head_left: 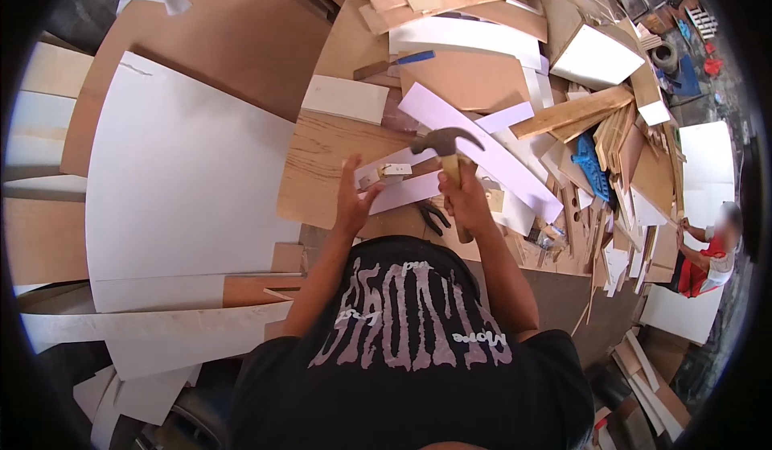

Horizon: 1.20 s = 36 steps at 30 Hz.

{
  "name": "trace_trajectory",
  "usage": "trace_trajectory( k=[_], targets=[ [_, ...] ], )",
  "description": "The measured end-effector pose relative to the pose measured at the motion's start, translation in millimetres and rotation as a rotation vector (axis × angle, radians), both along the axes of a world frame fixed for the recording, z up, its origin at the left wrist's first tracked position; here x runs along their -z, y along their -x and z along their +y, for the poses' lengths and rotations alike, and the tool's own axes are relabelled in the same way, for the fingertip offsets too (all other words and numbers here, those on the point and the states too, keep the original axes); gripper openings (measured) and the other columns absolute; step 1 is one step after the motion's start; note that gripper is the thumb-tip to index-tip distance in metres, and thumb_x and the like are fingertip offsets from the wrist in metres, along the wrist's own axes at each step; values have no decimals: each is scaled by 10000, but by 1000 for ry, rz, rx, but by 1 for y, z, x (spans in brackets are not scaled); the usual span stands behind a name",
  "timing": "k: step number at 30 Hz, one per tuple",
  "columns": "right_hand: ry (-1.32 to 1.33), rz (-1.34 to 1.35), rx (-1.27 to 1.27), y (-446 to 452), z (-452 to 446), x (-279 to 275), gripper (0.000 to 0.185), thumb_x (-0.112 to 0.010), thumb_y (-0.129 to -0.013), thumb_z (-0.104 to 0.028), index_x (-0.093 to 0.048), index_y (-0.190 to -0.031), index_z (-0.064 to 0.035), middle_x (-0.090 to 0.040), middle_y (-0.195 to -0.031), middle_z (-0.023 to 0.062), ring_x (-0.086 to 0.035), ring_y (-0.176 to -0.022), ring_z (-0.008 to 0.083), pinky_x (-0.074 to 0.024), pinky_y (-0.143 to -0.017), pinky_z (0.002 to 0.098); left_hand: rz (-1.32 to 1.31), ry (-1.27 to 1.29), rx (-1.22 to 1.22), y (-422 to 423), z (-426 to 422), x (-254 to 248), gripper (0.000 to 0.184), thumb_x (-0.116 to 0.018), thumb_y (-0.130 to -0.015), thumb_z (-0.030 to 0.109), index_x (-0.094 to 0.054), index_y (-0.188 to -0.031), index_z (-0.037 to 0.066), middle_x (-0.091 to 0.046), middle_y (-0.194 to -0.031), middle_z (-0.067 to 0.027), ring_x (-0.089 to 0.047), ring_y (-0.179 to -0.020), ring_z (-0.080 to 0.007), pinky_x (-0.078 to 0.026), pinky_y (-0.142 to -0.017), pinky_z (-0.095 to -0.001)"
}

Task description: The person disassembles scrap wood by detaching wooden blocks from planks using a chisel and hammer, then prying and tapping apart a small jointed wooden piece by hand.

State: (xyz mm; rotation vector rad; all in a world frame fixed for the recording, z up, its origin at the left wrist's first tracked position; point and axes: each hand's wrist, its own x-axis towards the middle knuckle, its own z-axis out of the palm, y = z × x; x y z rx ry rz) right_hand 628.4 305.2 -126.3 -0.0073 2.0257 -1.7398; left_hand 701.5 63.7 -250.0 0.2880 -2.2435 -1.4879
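Observation:
My right hand (466,202) is wrapped round the wooden handle of a claw hammer (447,140), its metal head raised above the bench. To its left, my left hand (352,206) has the fingers stretched up and the thumb apart. Its thumb comes close to a small white block (395,170); whether they touch I cannot tell. The block sits by two pale lilac strips, one of them a near strip (406,193). Black-handled pliers (434,218) lie on the bench between my forearms.
Wood offcuts (615,128) crowd the right of the wooden bench (322,148), with a blue object (591,168) among them. A blue-and-brown tool (416,57) lies at the back. A large white panel (185,184) stands left. Far right is another person (708,261).

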Motion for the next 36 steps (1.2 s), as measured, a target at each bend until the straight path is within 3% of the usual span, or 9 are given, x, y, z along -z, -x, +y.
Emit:
trace_trajectory(
  k=[4,6,12,14,18,25,31,34,36],
  targets=[
    [-129,45,-118,-6,-13,18,397,-612,-1049,-326,-552,-1286,-13,-600,-745,34,-526,-507,107,-421,-460,273,7,46,203,19,9,-10,816,-844,-861,283,-440,-1527,39,-519,-1513,-222,-545,-1336,-406,-464,-1087,-443],
    [-355,286,-237,-4,-16,24,461,-617,-1039,-342,-547,-1330,10,-654,-786,97,-607,-571,176,-482,-531,342,-31,95,257,26,8,-4,675,-840,-860,226,-547,-1443,53,-631,-1380,-199,-621,-1233,-393,-499,-1036,-436],
    [-450,311,-252,0,-14,-2,505,-592,-1049,-344,-504,-1359,45,-693,-890,254,-702,-801,414,-520,-718,477,17,33,155,23,14,7,421,-813,-861,96,-683,-1260,65,-727,-1180,-155,-683,-1109,-344,-534,-949,-426],
    [-427,455,-45,-11,-21,-7,458,-573,-1049,-302,-495,-1338,45,-672,-940,345,-644,-909,551,-480,-785,574,19,6,145,22,16,8,417,-817,-854,82,-688,-1251,68,-730,-1170,-151,-690,-1095,-335,-541,-932,-418],
    [-494,411,-324,-17,-16,21,459,-566,-1061,-296,-461,-1359,38,-693,-943,302,-677,-865,515,-497,-731,544,-6,-49,136,18,15,9,411,-832,-836,62,-698,-1224,68,-736,-1144,-143,-707,-1051,-317,-558,-890,-404],
    [-352,339,-38,-22,-21,24,477,-568,-1055,-361,-525,-1323,31,-681,-807,175,-666,-658,257,-512,-602,404,-23,-81,157,21,19,6,423,-834,-842,78,-695,-1242,72,-736,-1145,-142,-711,-1053,-315,-561,-894,-403],
    [-428,318,-87,-19,-15,27,511,-589,-1039,-405,-556,-1320,21,-681,-794,160,-636,-572,259,-506,-582,399,23,-106,119,23,22,-5,508,-880,-813,193,-671,-1254,50,-737,-1159,-141,-710,-1057,-323,-561,-900,-408],
    [-417,352,-51,-12,-14,19,498,-594,-1037,-392,-567,-1304,27,-681,-785,163,-638,-575,266,-504,-583,406,-38,171,136,24,24,-10,554,-894,-795,289,-666,-1242,54,-739,-1140,-138,-705,-1049,-337,-550,-901,-423],
    [-422,334,-89,-9,-12,20,488,-596,-1036,-383,-573,-1299,27,-684,-786,169,-644,-581,272,-503,-585,412,-54,193,89,28,27,-11,417,-800,-899,343,-688,-1179,53,-740,-1101,-146,-699,-1045,-346,-535,-903,-426]
  ],
)
